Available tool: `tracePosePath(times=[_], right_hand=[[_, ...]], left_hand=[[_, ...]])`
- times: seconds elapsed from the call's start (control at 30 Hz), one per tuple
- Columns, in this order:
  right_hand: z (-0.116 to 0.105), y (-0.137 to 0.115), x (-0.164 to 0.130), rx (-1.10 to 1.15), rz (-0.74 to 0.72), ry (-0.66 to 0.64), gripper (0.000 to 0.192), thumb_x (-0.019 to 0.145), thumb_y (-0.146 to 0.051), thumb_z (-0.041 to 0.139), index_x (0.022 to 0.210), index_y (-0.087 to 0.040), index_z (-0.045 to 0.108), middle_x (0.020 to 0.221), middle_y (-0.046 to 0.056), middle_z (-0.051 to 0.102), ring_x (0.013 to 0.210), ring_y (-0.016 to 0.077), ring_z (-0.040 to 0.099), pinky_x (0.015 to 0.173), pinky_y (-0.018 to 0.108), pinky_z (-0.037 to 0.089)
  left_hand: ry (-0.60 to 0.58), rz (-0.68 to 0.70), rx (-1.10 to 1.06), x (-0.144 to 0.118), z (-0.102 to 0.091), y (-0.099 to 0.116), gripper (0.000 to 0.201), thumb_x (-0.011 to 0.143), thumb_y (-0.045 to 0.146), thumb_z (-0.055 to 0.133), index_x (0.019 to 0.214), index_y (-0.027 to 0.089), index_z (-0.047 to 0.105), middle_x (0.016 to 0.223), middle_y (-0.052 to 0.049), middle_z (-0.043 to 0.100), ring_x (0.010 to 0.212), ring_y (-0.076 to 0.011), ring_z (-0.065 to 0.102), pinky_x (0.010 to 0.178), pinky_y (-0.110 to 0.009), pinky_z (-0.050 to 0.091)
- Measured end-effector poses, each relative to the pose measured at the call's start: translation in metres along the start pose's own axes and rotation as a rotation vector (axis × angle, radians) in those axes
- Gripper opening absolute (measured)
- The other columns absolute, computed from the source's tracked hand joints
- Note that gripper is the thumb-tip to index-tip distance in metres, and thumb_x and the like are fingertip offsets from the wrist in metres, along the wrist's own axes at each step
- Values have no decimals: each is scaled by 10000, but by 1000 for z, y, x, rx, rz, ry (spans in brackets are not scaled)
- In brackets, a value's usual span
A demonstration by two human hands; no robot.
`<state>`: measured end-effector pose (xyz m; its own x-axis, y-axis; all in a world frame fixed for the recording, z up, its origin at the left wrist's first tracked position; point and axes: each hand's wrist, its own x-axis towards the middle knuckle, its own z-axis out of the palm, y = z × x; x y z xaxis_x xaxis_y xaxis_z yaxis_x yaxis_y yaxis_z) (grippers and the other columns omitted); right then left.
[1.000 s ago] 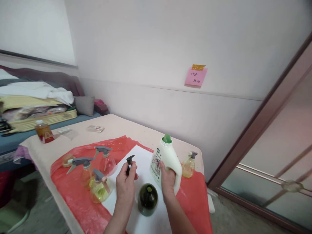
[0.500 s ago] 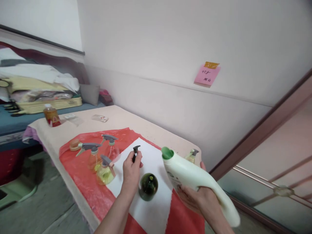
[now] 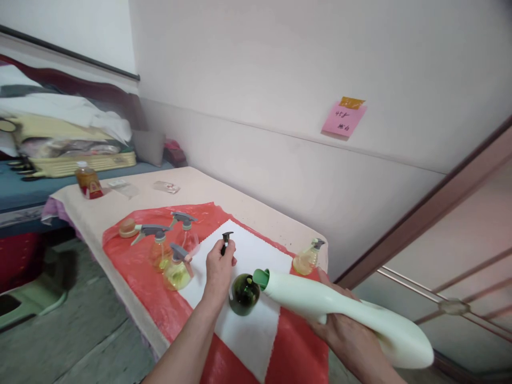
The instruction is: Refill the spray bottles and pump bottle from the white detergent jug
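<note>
**Kid:** What is your right hand doing?

**Helper:** It is wrapped around the big white jug. The jug lies almost flat. Its long side runs from your right hand, low on the right, over to the left. Its green spout is at the left end.

**Kid:** Where is the green bottle?

**Helper:** It stands on the white cloth, just left of the spout. The spout is just beside the bottle's top. You cannot tell if they touch.

**Kid:** And your left hand?

**Helper:** It is closed on the little black pump top, just behind the bottle. It is nearer the bottle than your right hand.
</note>
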<state>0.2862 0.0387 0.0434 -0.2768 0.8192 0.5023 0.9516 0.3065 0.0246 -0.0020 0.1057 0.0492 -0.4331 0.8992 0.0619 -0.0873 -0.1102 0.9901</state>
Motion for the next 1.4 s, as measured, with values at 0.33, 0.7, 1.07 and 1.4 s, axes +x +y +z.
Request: tracePosePath(times=[0.33, 0.7, 1.07, 1.4], right_hand=[[-5, -3, 11, -178, -174, 76, 853, 832, -361, 573, 1558, -210, 152, 1127, 152, 613, 1007, 342, 597, 960, 564, 439], [-7, -2, 13, -234, -193, 69, 851, 816, -323, 600, 1544, -159, 189, 1223, 170, 608, 1079, 338, 570, 998, 540, 411], [-14, -5, 14, -327, -240, 92, 743, 857, -273, 589, 1517, -110, 289, 1193, 146, 621, 1103, 308, 567, 1014, 516, 391], [-20, -10, 19, -296, -244, 98, 713, 878, -271, 561, 1526, -147, 288, 1256, 138, 623, 1156, 294, 556, 1051, 516, 358]], left_hand=[[-2, -13, -17, 2, 0, 0, 297, 843, 483, 592, 722, 212, 586, 625, 27, 593, 535, -123, 524, 570, -254, 370], [-14, -4, 16, 2, 1, -3, 299, 864, 478, 579, 736, 208, 578, 624, 30, 581, 536, -119, 520, 571, -256, 371], [-16, 1, 21, 4, 3, -4, 295, 870, 476, 569, 740, 211, 568, 616, 38, 570, 543, -115, 515, 581, -253, 391], [-22, -3, 25, 2, 2, -3, 296, 870, 476, 566, 744, 209, 566, 625, 34, 567, 545, -116, 518, 576, -254, 392]])
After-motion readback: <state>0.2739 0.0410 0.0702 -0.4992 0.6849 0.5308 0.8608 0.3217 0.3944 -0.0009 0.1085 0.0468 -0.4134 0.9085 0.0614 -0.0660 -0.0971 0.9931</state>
